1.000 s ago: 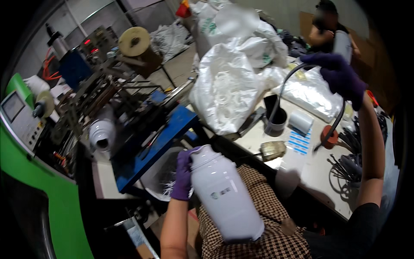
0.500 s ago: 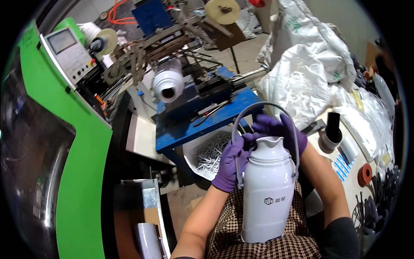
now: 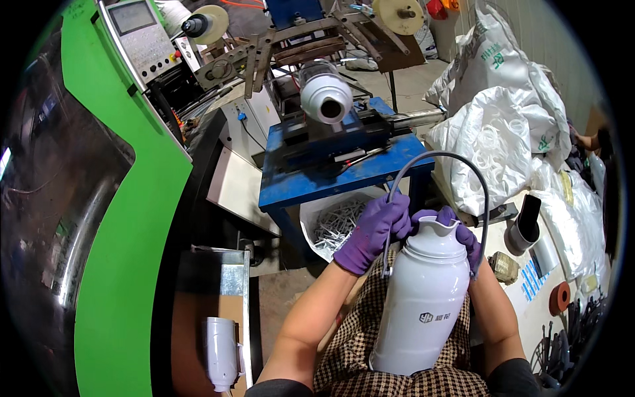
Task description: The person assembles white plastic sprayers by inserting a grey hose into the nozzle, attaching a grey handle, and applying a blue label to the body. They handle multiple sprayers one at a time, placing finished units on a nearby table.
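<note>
A pale grey-white vacuum flask (image 3: 423, 311) with a pouring spout stands tilted on my lap, its grey arched handle (image 3: 456, 155) raised. My left hand (image 3: 376, 231), in a purple glove, is closed beside the neck; the handle's left side crosses in front of it. Whatever its fingers hold is hidden. On the far side of the neck, my right hand (image 3: 468, 243), also purple-gloved, has its fingers curled against the flask near the rim. The flask partly covers that hand.
Ahead, another flask (image 3: 322, 90) lies in a machine on a blue table (image 3: 291, 184). A white bin (image 3: 311, 228) of thin pale pieces sits below. Left are a green machine (image 3: 126, 264) and a flask body (image 3: 220, 351) in a tray. A white worktop (image 3: 509, 317) and white sacks (image 3: 493, 119) are right.
My right hand, blurred and raised beside the handle before, has come down behind the flask's neck. My left hand stays by the handle's left side. The whole view has shifted.
</note>
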Demonstrator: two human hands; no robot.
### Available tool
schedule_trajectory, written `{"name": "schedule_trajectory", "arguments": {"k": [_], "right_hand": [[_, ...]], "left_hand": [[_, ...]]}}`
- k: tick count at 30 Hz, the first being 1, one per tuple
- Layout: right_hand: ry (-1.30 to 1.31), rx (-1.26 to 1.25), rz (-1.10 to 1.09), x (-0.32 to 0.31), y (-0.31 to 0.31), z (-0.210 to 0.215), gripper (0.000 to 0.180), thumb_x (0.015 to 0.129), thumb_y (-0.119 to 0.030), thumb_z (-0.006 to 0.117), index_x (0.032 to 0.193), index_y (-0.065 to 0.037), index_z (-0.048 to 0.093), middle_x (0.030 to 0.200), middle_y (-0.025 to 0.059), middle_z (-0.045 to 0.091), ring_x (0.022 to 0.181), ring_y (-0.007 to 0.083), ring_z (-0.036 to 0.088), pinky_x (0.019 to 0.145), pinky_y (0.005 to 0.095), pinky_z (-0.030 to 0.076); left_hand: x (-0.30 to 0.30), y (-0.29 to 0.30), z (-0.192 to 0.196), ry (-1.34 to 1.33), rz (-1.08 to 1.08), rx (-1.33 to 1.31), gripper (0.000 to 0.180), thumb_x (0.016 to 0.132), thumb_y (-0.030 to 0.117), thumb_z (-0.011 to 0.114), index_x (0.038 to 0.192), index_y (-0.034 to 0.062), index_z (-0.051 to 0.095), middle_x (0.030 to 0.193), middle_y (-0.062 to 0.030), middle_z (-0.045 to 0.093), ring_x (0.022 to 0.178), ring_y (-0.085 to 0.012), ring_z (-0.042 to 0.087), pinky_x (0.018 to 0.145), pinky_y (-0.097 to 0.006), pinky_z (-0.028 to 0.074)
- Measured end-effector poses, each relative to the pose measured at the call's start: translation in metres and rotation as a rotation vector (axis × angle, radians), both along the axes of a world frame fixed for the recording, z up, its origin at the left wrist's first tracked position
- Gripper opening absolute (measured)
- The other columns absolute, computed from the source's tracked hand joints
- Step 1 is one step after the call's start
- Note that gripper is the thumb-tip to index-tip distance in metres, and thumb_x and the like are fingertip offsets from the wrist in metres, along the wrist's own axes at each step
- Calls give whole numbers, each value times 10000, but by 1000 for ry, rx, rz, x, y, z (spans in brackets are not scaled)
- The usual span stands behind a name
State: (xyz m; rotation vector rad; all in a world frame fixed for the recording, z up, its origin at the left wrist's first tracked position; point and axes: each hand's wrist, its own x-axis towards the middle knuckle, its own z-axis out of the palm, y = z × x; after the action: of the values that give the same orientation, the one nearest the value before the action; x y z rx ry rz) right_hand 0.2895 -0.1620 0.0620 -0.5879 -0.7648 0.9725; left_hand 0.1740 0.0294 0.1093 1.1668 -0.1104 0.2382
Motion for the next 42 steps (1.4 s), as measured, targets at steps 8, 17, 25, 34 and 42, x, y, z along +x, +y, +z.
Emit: {"name": "schedule_trajectory", "arguments": {"k": [8, 17, 25, 34, 42], "right_hand": [[-3, -105, 45, 11, 4, -2, 658, 791, -480, 794, 1239, -45, 584, 1363, 212, 581, 1217, 303, 605, 1035, 425, 505], [143, 5, 350, 9, 21, -2, 578, 847, -485, 776, 1183, -68, 558, 1246, 194, 632, 1139, 311, 630, 975, 451, 532], [320, -192, 27, 21, 46, -12, 385, 997, -282, 643, 1286, -32, 607, 1060, 104, 691, 1019, 225, 671, 904, 343, 554], [-149, 149, -311, 0, -14, 45, 742, 981, -327, 557, 1588, -32, 247, 907, 94, 678, 835, 179, 644, 834, 294, 516], [-80, -139, -317, 1, -44, 53, 184, 890, -127, 571, 894, 28, 669, 695, 45, 631, 406, 69, 432, 368, 220, 359]], "left_hand": [[-5, -17, 9, 41, 224, 229, 264, 985, 211, 648, 775, 104, 530, 649, 25, 516, 602, -87, 499, 622, -226, 414], [-34, -37, 13, -973, 254, 897, 220, 858, 218, 595, 668, 122, 542, 741, -25, 558, 769, -248, 574, 835, -416, 482], [11, 1, -18, -164, -94, -408, 700, 1047, 620, 307, 667, 63, 494, 1249, -259, 635, 1184, -347, 559, 1076, -441, 422], [8, 6, -13, 94, -255, -272, 824, 1056, 636, 261, 950, -55, 696, 1512, -311, 434, 1345, -438, 496, 1171, -511, 394], [20, -8, -37, 61, -205, -273, 752, 969, 717, 446, 1192, 23, 631, 1380, -223, 579, 1259, -356, 576, 1092, -475, 470]]}}
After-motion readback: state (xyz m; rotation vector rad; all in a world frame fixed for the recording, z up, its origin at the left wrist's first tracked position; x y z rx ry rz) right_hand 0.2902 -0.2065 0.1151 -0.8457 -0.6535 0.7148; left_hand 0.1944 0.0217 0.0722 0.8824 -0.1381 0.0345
